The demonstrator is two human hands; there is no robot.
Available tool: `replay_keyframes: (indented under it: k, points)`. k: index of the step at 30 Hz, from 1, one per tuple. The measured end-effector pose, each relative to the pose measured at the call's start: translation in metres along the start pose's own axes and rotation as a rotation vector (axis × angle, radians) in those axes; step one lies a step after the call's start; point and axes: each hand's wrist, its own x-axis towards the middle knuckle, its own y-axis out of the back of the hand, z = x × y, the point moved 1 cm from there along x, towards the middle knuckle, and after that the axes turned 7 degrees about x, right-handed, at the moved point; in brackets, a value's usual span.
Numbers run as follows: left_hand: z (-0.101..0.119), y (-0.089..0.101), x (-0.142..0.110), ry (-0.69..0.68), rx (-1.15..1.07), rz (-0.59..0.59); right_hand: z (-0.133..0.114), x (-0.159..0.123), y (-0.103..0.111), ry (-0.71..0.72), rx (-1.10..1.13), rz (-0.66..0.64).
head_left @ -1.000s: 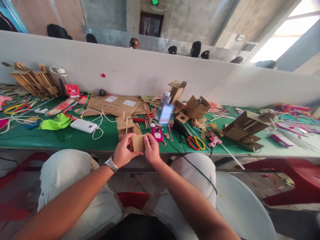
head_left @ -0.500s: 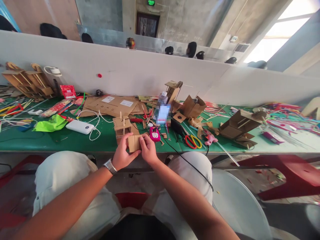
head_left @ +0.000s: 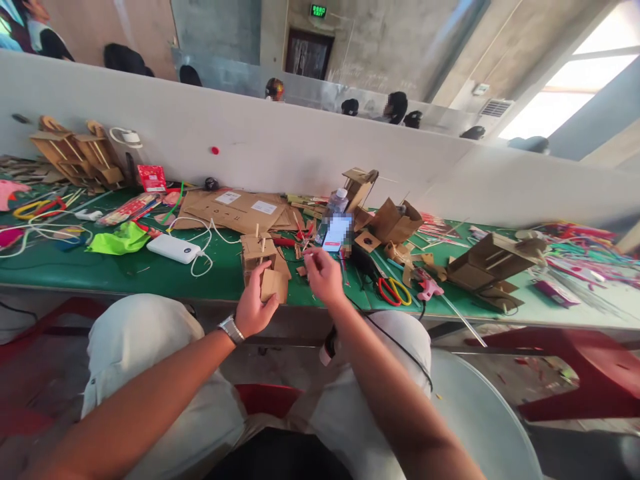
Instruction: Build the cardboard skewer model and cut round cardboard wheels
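My left hand (head_left: pixel 253 308) grips a small folded cardboard piece (head_left: pixel 275 285) at the front edge of the green table (head_left: pixel 100 270). Just behind that piece stands a small cardboard model (head_left: pixel 257 250) with wooden sticks in it. My right hand (head_left: pixel 324 275) is off the piece and raised over the table, with bent fingers pinched together near a phone (head_left: pixel 337 232) propped against a bottle. Whether it holds anything I cannot tell. A small pink and white object (head_left: pixel 327 348) shows under my right forearm, below the table's edge.
A white power bank (head_left: pixel 174 248) with its cable lies to the left, flat cardboard sheets (head_left: pixel 240 208) behind it. Scissors (head_left: pixel 395 291), a pink glue gun (head_left: pixel 427 287), an open cardboard box (head_left: pixel 397 220) and a larger cardboard structure (head_left: pixel 493 263) are to the right. Red stools (head_left: pixel 585 373) stand under the table.
My right hand has let go of the cardboard piece and moved up and right over the table. My left hand alone holds the piece. The pink object is gone from the table.
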Motion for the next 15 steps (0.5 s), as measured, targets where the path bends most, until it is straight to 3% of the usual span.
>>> replay_keyframes:
  k: [3, 5, 11, 15]
  points:
    - [0.000, -0.003, 0.000, 0.071, -0.087, -0.044, -0.005, 0.053, 0.027, -0.064, -0.250, -0.047]
    - [0.002, -0.006, -0.001, 0.131, -0.176, -0.082, -0.003, 0.087, 0.032, -0.136, -0.416, -0.139]
    - [0.010, -0.011, -0.003, 0.195, -0.293, -0.112, 0.019, 0.144, 0.006, -0.346, -0.747, -0.526]
    - [0.011, -0.012, -0.001, 0.210, -0.326, -0.108, 0.032, 0.157, -0.010, -0.394, -0.866, -0.644]
